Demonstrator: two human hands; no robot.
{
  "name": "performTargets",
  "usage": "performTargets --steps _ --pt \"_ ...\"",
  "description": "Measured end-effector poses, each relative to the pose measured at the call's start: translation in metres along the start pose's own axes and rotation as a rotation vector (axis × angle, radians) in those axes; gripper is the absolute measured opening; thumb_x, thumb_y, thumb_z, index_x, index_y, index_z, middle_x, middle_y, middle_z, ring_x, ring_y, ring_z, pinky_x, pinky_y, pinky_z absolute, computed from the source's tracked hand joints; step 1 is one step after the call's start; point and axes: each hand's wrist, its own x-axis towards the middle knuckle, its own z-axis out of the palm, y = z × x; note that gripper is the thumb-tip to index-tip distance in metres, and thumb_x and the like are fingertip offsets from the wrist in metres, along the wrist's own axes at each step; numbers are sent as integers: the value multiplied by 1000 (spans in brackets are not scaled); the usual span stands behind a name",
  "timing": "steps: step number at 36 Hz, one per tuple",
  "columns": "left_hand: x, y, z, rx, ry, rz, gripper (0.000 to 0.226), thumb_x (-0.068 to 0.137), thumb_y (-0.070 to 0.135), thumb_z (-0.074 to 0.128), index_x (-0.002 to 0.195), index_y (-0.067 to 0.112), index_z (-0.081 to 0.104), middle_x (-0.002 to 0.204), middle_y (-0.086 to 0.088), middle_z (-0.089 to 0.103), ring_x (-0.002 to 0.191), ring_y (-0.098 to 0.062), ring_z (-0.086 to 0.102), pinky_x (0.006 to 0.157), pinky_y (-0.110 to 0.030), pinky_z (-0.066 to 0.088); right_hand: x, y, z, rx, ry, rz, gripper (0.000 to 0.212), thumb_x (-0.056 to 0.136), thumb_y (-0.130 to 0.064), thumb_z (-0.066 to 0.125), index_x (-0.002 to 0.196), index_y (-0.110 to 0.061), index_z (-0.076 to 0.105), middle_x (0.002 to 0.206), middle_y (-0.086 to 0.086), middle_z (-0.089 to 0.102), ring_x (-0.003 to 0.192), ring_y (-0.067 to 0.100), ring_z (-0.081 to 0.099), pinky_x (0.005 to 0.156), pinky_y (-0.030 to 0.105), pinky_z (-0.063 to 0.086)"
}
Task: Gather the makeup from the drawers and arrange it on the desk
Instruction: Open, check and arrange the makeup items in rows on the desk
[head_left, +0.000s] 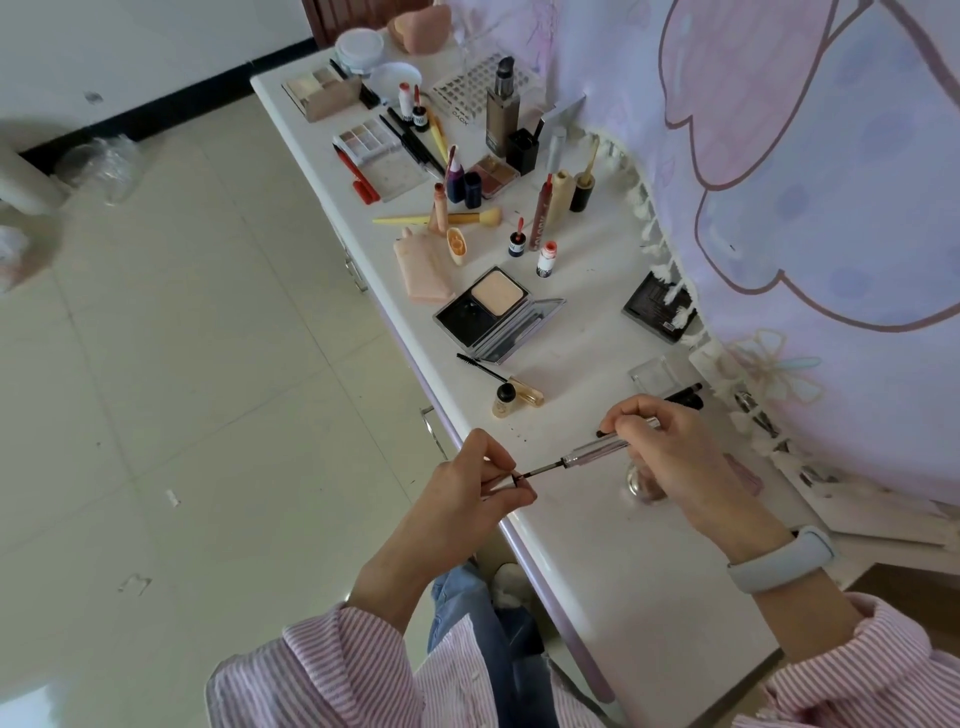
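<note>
Fingertips (511, 486) of your left hand (467, 491) pinch the dark tip of a thin wand (543, 470), thumb and forefinger closed together on it right at the desk's front edge. Your right hand (670, 449) curls round the silvery tube (597, 448) that the wand runs out of; its far end is buried in your fist, so its length cannot be told. The piece hangs just above the white desk (597, 545), tilted up toward two o'clock.

Under your right palm sits a round glassy thing (640, 483), mostly covered and too blurred to name. At one o'clock from that hand a black pencil (685, 397) pokes out past your knuckles, and just beyond it lies a clear square case (652, 373), faint against the desk.

At eleven o'clock from your hands a mascara brush (480, 366) lies beside a small gold bottle (506, 400). Farther at twelve rests an open powder compact (496, 312), with a black palette (660, 306) at two o'clock, partly under the fringe of a pastel hanging cloth (805, 182). The far end of the desk is crowded with lip tubes, brushes and eyeshadow palettes, most too small to tell apart. A pale wristband (784, 558) circles your right wrist; striped pink sleeves are cut off by the lower edge.
</note>
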Motion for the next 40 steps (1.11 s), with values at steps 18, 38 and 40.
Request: performTargets --steps 18,38,40 --pt "-6 0 15 -447 10 75 19 93 22 52 106 9 47 99 -2 72 62 -9 48 63 -23 42 2 20 -12 520 -89 48 27 95 -4 39 110 -11 60 75 1 54 64 13 51 54 28 28" --pt "73 38 80 -302 557 62 23 86 11 64 109 14 65 97 7 61 89 0 57 79 -5 42 58 32 -19 -261 233 -291 10 88 -15 61 97 -14 65 98 0 64 84 9 58 73 5 41" --pt "86 41 85 -240 597 63 25 87 14 64 112 13 66 96 7 61 90 -4 57 82 -8 41 67 32 -17 -319 263 -342 8 86 -11 63 93 -7 66 91 3 63 77 8 54 68 -1 36"
